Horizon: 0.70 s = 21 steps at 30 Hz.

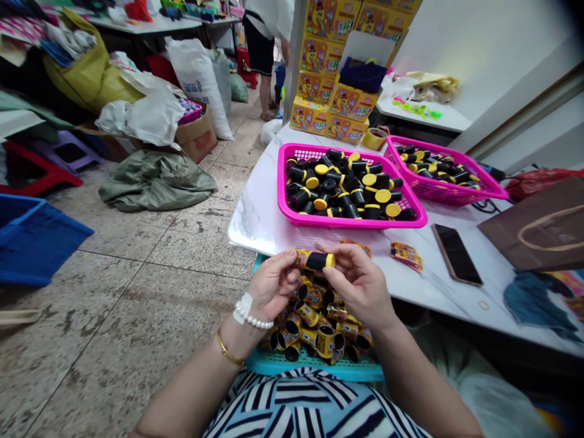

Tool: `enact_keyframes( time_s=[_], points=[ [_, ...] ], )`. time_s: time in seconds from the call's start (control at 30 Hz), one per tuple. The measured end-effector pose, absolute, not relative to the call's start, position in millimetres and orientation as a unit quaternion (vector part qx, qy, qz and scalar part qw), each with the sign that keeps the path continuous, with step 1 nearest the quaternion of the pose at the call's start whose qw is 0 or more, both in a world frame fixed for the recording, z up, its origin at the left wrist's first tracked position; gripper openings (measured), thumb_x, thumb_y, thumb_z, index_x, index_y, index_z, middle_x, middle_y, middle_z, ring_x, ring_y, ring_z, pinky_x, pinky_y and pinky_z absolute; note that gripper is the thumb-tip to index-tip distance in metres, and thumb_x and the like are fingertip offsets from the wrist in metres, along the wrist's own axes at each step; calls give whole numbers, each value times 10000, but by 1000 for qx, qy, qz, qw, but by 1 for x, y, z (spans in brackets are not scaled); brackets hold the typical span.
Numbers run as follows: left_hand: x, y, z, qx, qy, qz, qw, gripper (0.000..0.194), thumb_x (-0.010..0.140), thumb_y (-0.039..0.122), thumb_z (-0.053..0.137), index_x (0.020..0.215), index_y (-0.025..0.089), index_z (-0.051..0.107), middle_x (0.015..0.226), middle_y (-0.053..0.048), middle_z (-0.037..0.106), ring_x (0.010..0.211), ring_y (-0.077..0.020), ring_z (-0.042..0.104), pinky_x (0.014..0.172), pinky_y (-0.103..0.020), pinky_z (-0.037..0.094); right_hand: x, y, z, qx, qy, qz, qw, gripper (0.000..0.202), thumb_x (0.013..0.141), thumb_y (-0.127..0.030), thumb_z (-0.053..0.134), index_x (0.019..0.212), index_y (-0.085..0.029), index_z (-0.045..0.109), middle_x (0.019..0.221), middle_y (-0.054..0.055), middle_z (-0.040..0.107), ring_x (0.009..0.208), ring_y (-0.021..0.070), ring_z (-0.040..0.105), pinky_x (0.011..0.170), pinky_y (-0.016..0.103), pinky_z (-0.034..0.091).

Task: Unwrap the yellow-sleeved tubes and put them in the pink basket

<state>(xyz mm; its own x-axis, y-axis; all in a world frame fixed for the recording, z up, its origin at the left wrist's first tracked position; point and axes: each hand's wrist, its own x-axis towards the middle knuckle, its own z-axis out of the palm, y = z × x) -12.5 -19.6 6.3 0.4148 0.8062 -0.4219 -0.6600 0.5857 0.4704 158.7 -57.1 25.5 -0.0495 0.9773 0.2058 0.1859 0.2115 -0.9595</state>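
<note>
Between my hands is a small black cylinder (316,260) with a yellow cap at its right end and a printed wrapper at its left. My left hand (276,283) pinches the wrapper end. The fingers of my right hand (358,281) close round the yellow cap end. Just below, a teal basket (319,367) on my lap holds many cylinders with printed wrappers (325,342). Beyond my hands, a pink basket (351,223) holds many black cylinders with yellow caps (349,182). Flat printed labels (407,255) lie on the table to the right of my right hand.
The white table (255,210) also bears a second pink basket (451,193), a phone (456,254), a tape roll (374,139), a brown bag (533,234) and stacked yellow boxes (319,58). A blue crate (41,243) stands on the floor at left. A person (264,48) stands at the back.
</note>
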Motion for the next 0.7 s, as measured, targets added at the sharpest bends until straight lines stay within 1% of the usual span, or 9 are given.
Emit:
enact_keyframes(
  time_s=[0.1, 0.17, 0.23, 0.3, 0.37, 0.43, 0.47, 0.6, 0.7],
  points=[
    [-15, -25, 5, 137, 335, 441, 821, 307, 630, 273, 883, 742, 94, 659, 626, 20, 590, 436, -7, 399, 316, -94, 195, 159, -60, 19, -473, -605, 403, 497, 229, 887, -250, 670, 1106, -240, 603, 1103, 73, 747, 959, 197, 739, 867, 334, 606],
    [-16, -29, 5, 156, 350, 436, 814, 313, 642, 306, 883, 748, 96, 676, 553, 43, 525, 431, -12, 373, 323, -96, 189, 160, -62, 14, -479, -607, 376, 511, 247, 868, -220, 695, 1107, -248, 638, 1063, 51, 749, 959, 188, 732, 892, 328, 597],
    [-16, -33, 6, 174, 369, 443, 798, 317, 667, 327, 871, 798, 97, 697, 542, 50, 498, 443, -18, 374, 333, -98, 196, 161, -64, 9, -484, -603, 351, 527, 275, 846, -200, 721, 1108, -261, 666, 1070, 40, 744, 985, 186, 722, 907, 324, 593],
    [-18, -35, 8, 198, 390, 468, 768, 342, 676, 329, 868, 884, 109, 710, 644, 21, 569, 500, -32, 445, 357, -100, 251, 161, -66, 6, -486, -600, 335, 540, 290, 824, -203, 748, 1100, -265, 689, 1079, 43, 739, 997, 193, 714, 898, 330, 600],
    [-22, -36, 9, 241, 394, 485, 743, 415, 668, 308, 877, 1014, 150, 711, 851, -26, 657, 604, -61, 543, 411, -117, 352, 161, -67, 6, -476, -602, 335, 547, 292, 818, -219, 757, 1100, -268, 704, 1085, 51, 731, 1009, 208, 705, 878, 346, 609],
    [-26, -36, 10, 305, 370, 463, 746, 473, 668, 296, 877, 1096, 183, 710, 992, -53, 684, 654, -88, 591, 479, -162, 440, 162, -69, 8, -458, -620, 336, 542, 296, 820, -231, 757, 1110, -281, 716, 1101, 60, 718, 1039, 224, 690, 870, 366, 609],
    [-29, -36, 9, 339, 358, 440, 751, 460, 675, 291, 872, 1095, 181, 721, 990, -60, 696, 641, -92, 594, 508, -184, 465, 163, -69, 9, -449, -639, 327, 532, 308, 820, -232, 759, 1120, -292, 720, 1107, 62, 713, 1048, 229, 683, 879, 377, 602],
    [-31, -38, 7, 429, 373, 375, 732, 287, 697, 259, 851, 951, 150, 774, 779, -49, 716, 565, -103, 582, 558, -224, 494, 168, -71, 10, -429, -734, 237, 471, 400, 813, -193, 768, 1187, -327, 716, 1079, 65, 710, 993, 220, 684, 889, 389, 579],
    [-24, -42, 5, 471, 389, 359, 705, 269, 694, 246, 849, 940, 157, 789, 814, -61, 738, 611, -121, 607, 564, -217, 495, 172, -74, 8, -414, -758, 211, 457, 406, 825, -173, 751, 1200, -325, 713, 1025, 65, 709, 932, 207, 690, 815, 360, 587]
  ],
)
